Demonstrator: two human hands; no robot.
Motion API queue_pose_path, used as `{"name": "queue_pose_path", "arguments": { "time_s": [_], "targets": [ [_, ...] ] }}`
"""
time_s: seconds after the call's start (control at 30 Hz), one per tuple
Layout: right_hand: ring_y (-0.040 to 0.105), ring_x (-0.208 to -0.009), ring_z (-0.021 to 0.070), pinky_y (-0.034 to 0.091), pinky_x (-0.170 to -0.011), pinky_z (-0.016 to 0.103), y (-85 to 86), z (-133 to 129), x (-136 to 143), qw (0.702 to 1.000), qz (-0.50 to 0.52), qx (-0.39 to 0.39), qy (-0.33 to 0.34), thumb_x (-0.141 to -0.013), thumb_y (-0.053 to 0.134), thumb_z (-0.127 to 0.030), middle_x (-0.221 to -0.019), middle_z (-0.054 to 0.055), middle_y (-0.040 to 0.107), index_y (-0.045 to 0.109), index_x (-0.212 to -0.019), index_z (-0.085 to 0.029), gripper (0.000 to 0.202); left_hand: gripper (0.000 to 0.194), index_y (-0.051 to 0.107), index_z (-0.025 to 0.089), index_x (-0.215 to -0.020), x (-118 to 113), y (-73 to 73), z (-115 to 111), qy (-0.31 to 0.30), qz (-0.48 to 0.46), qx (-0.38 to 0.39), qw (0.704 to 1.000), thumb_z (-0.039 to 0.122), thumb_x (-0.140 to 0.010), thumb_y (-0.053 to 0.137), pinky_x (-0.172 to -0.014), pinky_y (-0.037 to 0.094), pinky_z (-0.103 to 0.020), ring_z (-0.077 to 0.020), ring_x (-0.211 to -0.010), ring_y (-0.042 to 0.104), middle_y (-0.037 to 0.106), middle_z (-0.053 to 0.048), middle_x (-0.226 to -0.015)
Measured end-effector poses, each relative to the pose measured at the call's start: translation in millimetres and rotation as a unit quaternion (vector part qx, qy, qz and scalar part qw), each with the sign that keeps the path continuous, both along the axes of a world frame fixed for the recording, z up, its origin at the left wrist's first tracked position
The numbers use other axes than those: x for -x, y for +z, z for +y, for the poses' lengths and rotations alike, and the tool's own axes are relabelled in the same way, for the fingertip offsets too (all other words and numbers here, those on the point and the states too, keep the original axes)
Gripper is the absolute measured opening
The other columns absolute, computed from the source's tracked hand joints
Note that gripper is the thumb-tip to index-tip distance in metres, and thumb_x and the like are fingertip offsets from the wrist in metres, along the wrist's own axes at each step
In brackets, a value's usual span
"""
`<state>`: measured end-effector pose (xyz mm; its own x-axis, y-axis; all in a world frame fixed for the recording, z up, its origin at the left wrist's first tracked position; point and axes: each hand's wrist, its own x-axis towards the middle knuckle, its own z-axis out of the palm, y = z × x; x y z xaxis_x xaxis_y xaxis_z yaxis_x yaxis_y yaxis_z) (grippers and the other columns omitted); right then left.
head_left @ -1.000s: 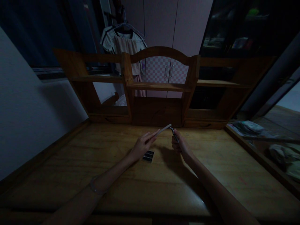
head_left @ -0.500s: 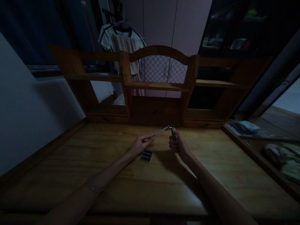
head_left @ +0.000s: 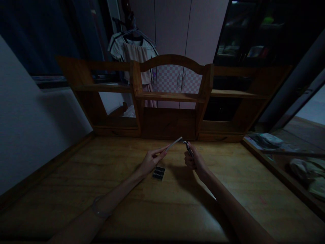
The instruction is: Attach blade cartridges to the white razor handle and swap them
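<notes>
My left hand (head_left: pixel 149 162) is closed in a pinch on the near end of a thin whitish stick (head_left: pixel 174 144), which slants up to the right. In my right hand (head_left: pixel 194 158) is a small metal tool (head_left: pixel 188 148) with a silvery bent head and a darker handle, my fingers wrapped round it. A small gap separates the tool's head from the far tip of the stick. Below my left hand, a small black item in several segments (head_left: pixel 158 173) lies on the wooden desk (head_left: pixel 122 206). The dim light hides what kind of tool it is.
Along the desk's back edge stands a wooden shelf unit (head_left: pixel 167 98) with open compartments and small drawers. Clothes (head_left: pixel 138 57) hang behind it, before a pink wardrobe (head_left: pixel 170 30). At right, beyond a raised wooden edge, lie plastic bags (head_left: pixel 266 139) and crumpled cloth (head_left: pixel 309 173).
The tool's head, which was at the stick's tip, is now apart from it, slightly right and lower. The whole view has shifted slightly. Both hands keep their holds.
</notes>
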<state>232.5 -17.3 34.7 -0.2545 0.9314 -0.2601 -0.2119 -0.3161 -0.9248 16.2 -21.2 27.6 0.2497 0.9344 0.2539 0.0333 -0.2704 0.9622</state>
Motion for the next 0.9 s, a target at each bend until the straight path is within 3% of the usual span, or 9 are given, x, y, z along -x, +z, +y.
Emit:
{"name": "queue_pose_path", "arguments": {
  "time_s": [0.1, 0.17, 0.23, 0.27, 0.37, 0.73, 0.9],
  "targets": [
    [0.01, -0.033, 0.0041, 0.006, -0.031, 0.019, 1.9, -1.6, 0.9, 1.0, -0.006, 0.003, -0.006, -0.078, 0.04, -0.07, -0.04, -0.01, 0.015, 0.02, -0.048, -0.022, 0.06, 0.052, 0.055, 0.017, -0.128, 0.8, -0.3, -0.2, -0.003, 0.024, 0.007, 1.0, 0.041, -0.082, 0.059, -0.038, 0.022, -0.018, -0.0047, -0.038, 0.03, 0.049, 0.006, -0.05],
    [0.011, -0.033, 0.0041, 0.007, -0.031, 0.019, 2.8, -2.8, 1.4, 1.0, -0.007, -0.004, -0.008, -0.078, 0.041, -0.07, -0.04, -0.01, 0.015, 0.02, -0.049, -0.022, 0.06, 0.05, 0.056, 0.018, -0.127, 0.3, 0.6, -0.7, -0.006, 0.03, 0.001, 1.0, 0.04, -0.083, 0.059, -0.043, 0.033, -0.018, -0.0072, -0.045, 0.046, 0.062, 0.002, -0.061],
    [0.011, -0.033, 0.0039, 0.007, -0.032, 0.019, 2.8, -3.6, 1.6, 1.0, -0.004, -0.014, -0.007, -0.078, 0.043, -0.069, -0.041, -0.01, 0.015, 0.02, -0.049, -0.022, 0.059, 0.045, 0.059, 0.019, -0.123, -0.8, 2.4, -1.0, -0.003, 0.028, -0.015, 0.999, 0.039, -0.082, 0.059, -0.061, 0.047, -0.022, -0.0141, -0.072, 0.063, 0.071, -0.004, -0.088],
    [0.011, -0.034, 0.0038, 0.007, -0.032, 0.019, 2.4, -3.6, 1.7, 1.0, -0.002, -0.017, -0.006, -0.078, 0.043, -0.069, -0.041, -0.01, 0.015, 0.02, -0.049, -0.022, 0.059, 0.043, 0.061, 0.02, -0.121, -1.3, 3.5, -1.1, 0.002, 0.023, -0.025, 0.999, 0.039, -0.082, 0.059, -0.074, 0.049, -0.025, -0.0178, -0.089, 0.064, 0.07, -0.005, -0.102],
    [0.01, -0.034, 0.0037, 0.005, -0.033, 0.018, 0.9, -2.7, 1.5, 1.0, 0.004, -0.008, -0.01, -0.078, 0.044, -0.068, -0.042, -0.01, 0.015, 0.02, -0.05, -0.022, 0.059, 0.04, 0.062, 0.021, -0.119, -2.1, 5.9, -1.7, 0.011, 0.012, -0.044, 0.999, 0.038, -0.083, 0.058, -0.1, 0.04, -0.034, -0.0221, -0.118, 0.053, 0.062, -0.005, -0.123],
    [0.013, -0.035, 0.0039, 0.007, -0.033, 0.018, -3.8, -2.6, 1.8, 0.998, -0.018, -0.033, -0.055, -0.076, 0.047, -0.067, -0.046, -0.01, 0.018, 0.022, -0.055, -0.022, 0.056, 0.041, 0.061, 0.019, -0.12, 0.1, 2.3, 2.6, 0.022, 0.018, -0.041, 0.999, 0.037, -0.084, 0.058, -0.104, 0.037, -0.039, -0.023, -0.118, 0.053, 0.061, -0.006, -0.124],
    [0.014, -0.034, 0.0041, 0.008, -0.032, 0.018, -6.9, 0.7, 0.9, 0.998, -0.012, -0.028, -0.057, -0.075, 0.049, -0.067, -0.045, -0.01, 0.018, 0.022, -0.055, -0.022, 0.056, 0.041, 0.063, 0.018, -0.117, -1.0, 1.5, 3.4, -0.006, 0.005, -0.026, 1.0, 0.038, -0.082, 0.06, -0.107, 0.033, -0.04, -0.023, -0.119, 0.053, 0.062, -0.006, -0.122]
  ]
}}
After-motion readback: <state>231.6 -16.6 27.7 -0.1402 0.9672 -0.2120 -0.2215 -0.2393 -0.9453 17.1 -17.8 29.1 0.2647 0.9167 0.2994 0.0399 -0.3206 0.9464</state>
